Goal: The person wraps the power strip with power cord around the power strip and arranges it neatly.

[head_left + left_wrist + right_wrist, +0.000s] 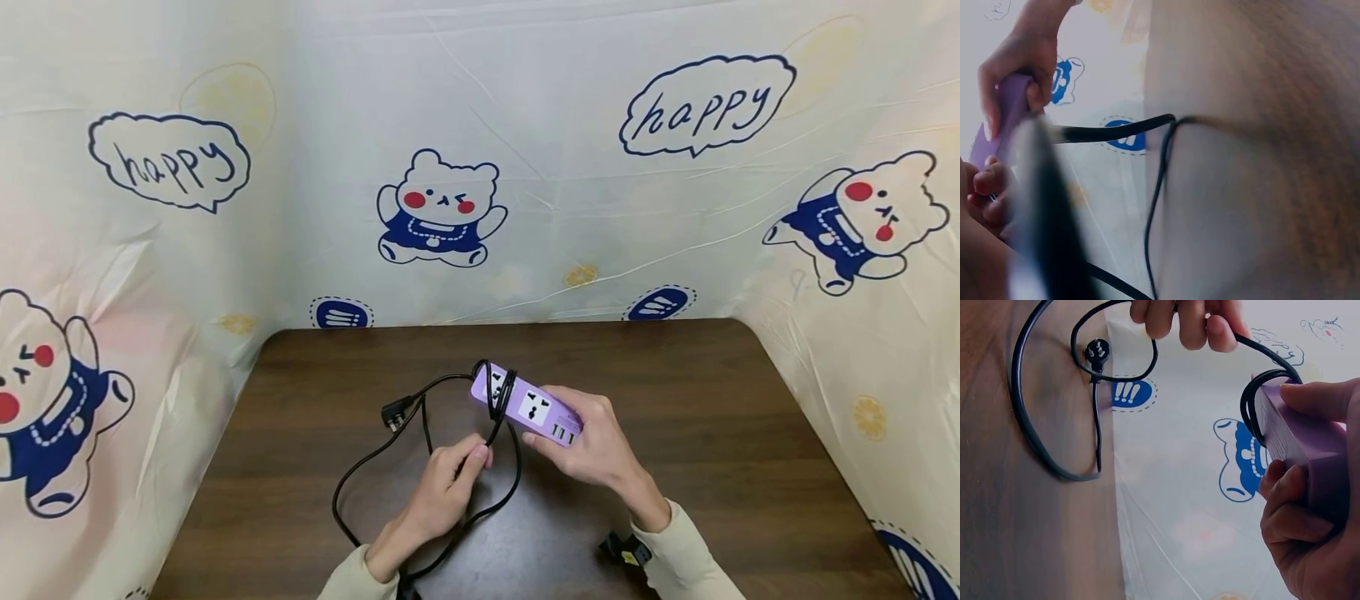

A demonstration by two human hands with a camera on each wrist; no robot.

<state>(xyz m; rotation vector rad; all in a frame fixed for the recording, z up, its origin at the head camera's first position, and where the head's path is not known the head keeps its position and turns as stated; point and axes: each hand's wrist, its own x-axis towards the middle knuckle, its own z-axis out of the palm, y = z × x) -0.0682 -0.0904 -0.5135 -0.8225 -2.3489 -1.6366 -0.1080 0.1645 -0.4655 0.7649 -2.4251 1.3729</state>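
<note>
A purple power strip with white sockets and USB ports is gripped at its near right end by my right hand. Its black cord is wound a few turns round the strip's far left end. My left hand pinches the cord just below those turns. From there the cord runs in a loose loop to the left. The black plug lies left of the strip; its prongs show in the right wrist view. In that view the strip is held between thumb and curled fingers.
The dark wooden table lies under both hands. A printed curtain with bears rises behind it and along both sides. A black device sits at the right wrist. Part of the cord loop passes near the left sleeve.
</note>
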